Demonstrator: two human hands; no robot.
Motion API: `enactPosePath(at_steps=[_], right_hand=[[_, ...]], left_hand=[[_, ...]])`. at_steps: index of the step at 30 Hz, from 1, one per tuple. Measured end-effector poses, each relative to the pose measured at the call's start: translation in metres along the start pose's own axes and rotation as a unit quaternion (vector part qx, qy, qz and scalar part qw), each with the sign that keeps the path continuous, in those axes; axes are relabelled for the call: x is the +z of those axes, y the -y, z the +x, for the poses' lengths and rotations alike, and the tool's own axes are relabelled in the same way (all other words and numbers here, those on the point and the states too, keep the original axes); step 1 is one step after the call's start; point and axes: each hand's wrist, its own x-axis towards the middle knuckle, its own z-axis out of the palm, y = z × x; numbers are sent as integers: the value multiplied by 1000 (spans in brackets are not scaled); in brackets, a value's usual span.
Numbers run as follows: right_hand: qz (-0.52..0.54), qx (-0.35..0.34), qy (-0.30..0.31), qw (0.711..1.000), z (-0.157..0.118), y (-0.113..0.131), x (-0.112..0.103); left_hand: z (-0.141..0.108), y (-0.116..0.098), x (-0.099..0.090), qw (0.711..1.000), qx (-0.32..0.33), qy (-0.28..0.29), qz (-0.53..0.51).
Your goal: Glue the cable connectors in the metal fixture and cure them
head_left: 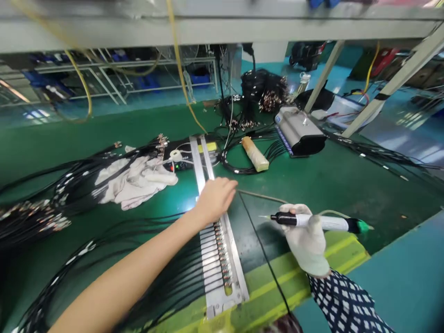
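Note:
My bare left hand (217,198) is over the middle of a long metal fixture (238,259), its fingers bent together near the rail's right edge. Whatever those fingers hold, if anything, is hidden. A row of black cables with metal ends (222,245) lies in the fixture below the hand. My right hand (308,240), in a white glove, is closed round a pen-like tool (319,222) with a black front, a white body and a green rear end. The tool's thin tip points left, toward my left hand. A thin cable (262,245) runs between the hands.
Behind the fixture lie a white cloth (138,180), a black box (178,152), a taped block (255,155) and a silver device (300,129). Cable bundles (31,217) cover the left side. A shelf beam (222,34) crosses above. Yellow tape (336,259) lines the front edge.

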Motion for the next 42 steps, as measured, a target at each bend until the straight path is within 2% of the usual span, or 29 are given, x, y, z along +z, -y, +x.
enactPosePath(at_steps=[1,2,5,7,9,11,14,16,17,18,20,22,25,29,32,37,40,42], right_hand=[[23,-5,-24,999,17,3,-4],[51,-5,-46,998,32,6,-8],[109,-7,-85,990,58,11,-22],[120,0,-93,988,62,11,-32],[121,6,-99,988,61,11,-42],[124,-1,-101,987,60,13,-50],[131,-31,-91,987,60,22,-57],[140,-51,-85,985,60,29,-58],[148,-57,-83,984,60,31,-58],[156,-57,-81,983,60,34,-57],[169,-40,-72,982,58,35,-50],[165,-15,-63,984,54,31,-37],[125,10,-28,992,46,21,-7],[70,35,90,993,35,11,39],[16,70,184,980,31,8,60],[-142,134,252,948,31,4,71],[-179,113,283,936,29,-1,77],[-164,113,317,927,25,-2,81]], left_hand=[[25,-12,4,999,-15,44,0],[52,-22,11,998,-29,60,2],[129,-42,37,994,-86,60,14],[167,-49,52,989,-133,62,11],[186,-54,60,984,-166,65,-3],[183,-57,59,983,-170,64,-24],[140,-54,41,989,-116,58,-64],[91,-45,22,993,-50,44,-95],[63,-38,12,991,20,23,-134],[33,-30,2,986,57,14,-158],[-25,-13,-12,985,61,16,-163],[-75,1,-20,987,31,19,-155],[-128,13,-24,990,-10,0,-141],[-161,14,-29,992,-21,-16,-126],[-175,10,-35,993,-21,-3,-117],[-192,-10,-36,980,-36,39,-191],[-192,-26,-34,962,-66,51,-261],[-190,-33,-35,949,-75,48,-304]])
